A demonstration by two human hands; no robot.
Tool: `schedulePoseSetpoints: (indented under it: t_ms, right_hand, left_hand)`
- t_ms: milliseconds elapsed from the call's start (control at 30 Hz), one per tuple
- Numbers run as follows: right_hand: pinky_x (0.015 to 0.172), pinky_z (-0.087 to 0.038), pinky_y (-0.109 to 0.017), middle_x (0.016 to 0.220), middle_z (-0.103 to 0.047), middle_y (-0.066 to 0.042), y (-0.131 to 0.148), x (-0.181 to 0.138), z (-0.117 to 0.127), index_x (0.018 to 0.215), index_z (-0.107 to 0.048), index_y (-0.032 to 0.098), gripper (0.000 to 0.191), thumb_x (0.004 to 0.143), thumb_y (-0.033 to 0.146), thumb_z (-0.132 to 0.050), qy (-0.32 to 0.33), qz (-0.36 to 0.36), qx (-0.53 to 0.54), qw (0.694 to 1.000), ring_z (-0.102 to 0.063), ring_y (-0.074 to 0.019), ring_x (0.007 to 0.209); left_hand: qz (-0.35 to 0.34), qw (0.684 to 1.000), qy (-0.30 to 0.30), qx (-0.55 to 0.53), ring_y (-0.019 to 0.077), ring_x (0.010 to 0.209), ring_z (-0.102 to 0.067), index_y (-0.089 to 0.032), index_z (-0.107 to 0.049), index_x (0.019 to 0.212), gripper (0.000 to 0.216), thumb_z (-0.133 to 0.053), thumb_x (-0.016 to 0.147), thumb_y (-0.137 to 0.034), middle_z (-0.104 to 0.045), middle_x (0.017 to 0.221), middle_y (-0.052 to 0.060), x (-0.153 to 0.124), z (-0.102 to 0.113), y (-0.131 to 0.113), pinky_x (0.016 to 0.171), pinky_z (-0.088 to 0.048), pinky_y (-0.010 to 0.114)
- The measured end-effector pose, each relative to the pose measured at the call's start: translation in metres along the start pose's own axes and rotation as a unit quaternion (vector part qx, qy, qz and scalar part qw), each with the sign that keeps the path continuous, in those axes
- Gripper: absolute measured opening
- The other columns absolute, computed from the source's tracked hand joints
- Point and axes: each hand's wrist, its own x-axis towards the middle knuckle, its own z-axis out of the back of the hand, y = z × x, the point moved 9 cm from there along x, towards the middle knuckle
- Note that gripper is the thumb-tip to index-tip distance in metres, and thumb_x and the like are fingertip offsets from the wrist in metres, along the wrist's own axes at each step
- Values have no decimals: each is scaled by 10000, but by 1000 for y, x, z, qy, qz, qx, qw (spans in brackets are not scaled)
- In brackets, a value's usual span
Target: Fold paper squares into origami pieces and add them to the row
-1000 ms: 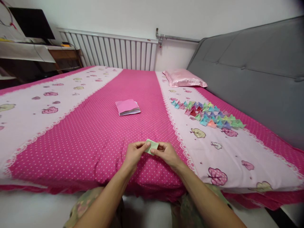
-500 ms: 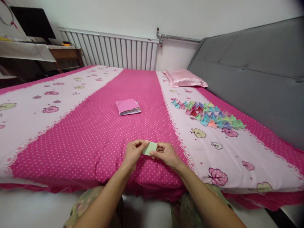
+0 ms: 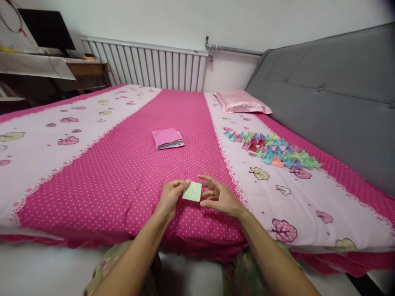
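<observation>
A small light green square of folded paper [image 3: 192, 192] is held up just above the near part of the bed, with a diagonal crease or flap edge across it. My left hand [image 3: 170, 197] pinches its left side between thumb and fingers. At the paper's right edge, my right hand [image 3: 220, 197] has its fingers and thumb spread apart, close to the paper and gripping nothing. Farther back on the bed lies a stack of paper sheets [image 3: 168, 138] with a pink one on top.
Several folded paper pieces [image 3: 271, 150] in many colours stand in rows on the bed [image 3: 123, 181] at the right. Behind them lies a pink pillow [image 3: 242, 101], beside a grey headboard [image 3: 333, 90]. A radiator [image 3: 148, 63] runs along the wall; a monitor [image 3: 46, 31] sits at the far left.
My right hand has let go of the paper and its fingers have spread. The paper now shows a diagonal line and stays in my left hand. The view has shifted slightly.
</observation>
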Motion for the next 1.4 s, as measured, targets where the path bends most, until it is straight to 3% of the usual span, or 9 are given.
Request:
schedulePoseSetpoints:
  t_ms: [133,300,433,767,1133,1400]
  right_hand:
    - [667,-488,-258,1044,-596,-61,6,-3,-9,1141,-529,232,471,694,193,-669,64,23,-42,997,-598,-142,797]
    - [822,-441,-309,1084,-585,-57,8,-1,-10,997,-632,215,294,706,184,-659,58,68,-91,992,-553,-194,987]
    - [876,-407,-344,1049,-613,-49,10,0,-8,975,-651,221,262,718,175,-641,49,77,-118,989,-559,-198,986]
    - [845,-425,-341,981,-641,-32,8,2,-1,897,-692,240,210,689,218,-667,-4,58,-135,989,-587,-198,927]
    - [781,-447,-315,899,-667,-35,9,2,4,800,-707,229,113,703,266,-662,-62,76,-108,989,-607,-184,847]
    - [648,-462,-297,770,-647,-45,-2,1,7,748,-657,180,191,702,365,-656,-114,42,-115,986,-584,-175,693]
  left_hand:
    - [27,999,30,-5,73,443,-473,-124,-586,555,226,-717,606,-302,-551,503,0,-1,-4,5,468,-341,196]
    - [39,998,48,13,68,403,-431,-125,-569,507,249,-717,591,-308,-519,439,-2,-4,-10,6,439,-301,199]
    - [45,998,44,29,69,398,-424,-125,-570,503,257,-715,586,-320,-532,444,6,-4,-10,8,433,-284,204]
    - [46,997,47,38,80,404,-444,-115,-594,526,254,-715,576,-332,-561,464,26,-4,-10,12,443,-293,213]
    - [37,998,49,31,67,401,-418,-116,-580,506,257,-713,585,-322,-534,452,11,-6,-13,14,442,-280,208]
    - [15,998,46,34,58,395,-377,-135,-548,480,269,-702,591,-325,-477,426,-23,-6,-16,12,447,-274,208]
